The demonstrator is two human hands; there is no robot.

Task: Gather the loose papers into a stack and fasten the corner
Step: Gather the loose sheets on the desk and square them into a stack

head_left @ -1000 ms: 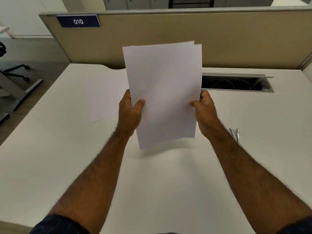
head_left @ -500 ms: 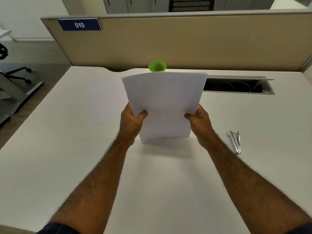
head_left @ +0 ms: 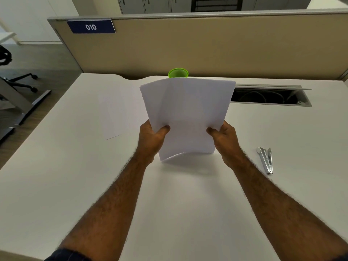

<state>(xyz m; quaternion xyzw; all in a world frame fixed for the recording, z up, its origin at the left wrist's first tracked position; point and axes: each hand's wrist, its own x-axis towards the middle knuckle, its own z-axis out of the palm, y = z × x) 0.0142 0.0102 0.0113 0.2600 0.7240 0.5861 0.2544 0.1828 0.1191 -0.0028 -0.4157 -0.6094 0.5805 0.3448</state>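
White papers (head_left: 185, 117) upright over desk (head_left: 75, 166), bottom edge touching or just above the top, bowed near the lower left corner. Left hand (head_left: 150, 140) grips left edge, right hand (head_left: 225, 140) grips right edge, thumbs in front. Top edges fanned, not flush. Stapler (head_left: 265, 160) flat on desk right of right hand, apart. Green cup (head_left: 178, 73) behind sheets, mostly hidden. Open cable tray (head_left: 271, 97) far right. One loose sheet (head_left: 113, 117) flat at left.

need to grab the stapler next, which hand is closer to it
Right. The right hand grips the paper stack at its right edge, just left of the stapler lying on the desk. The left hand holds the stack's far edge, farther away.
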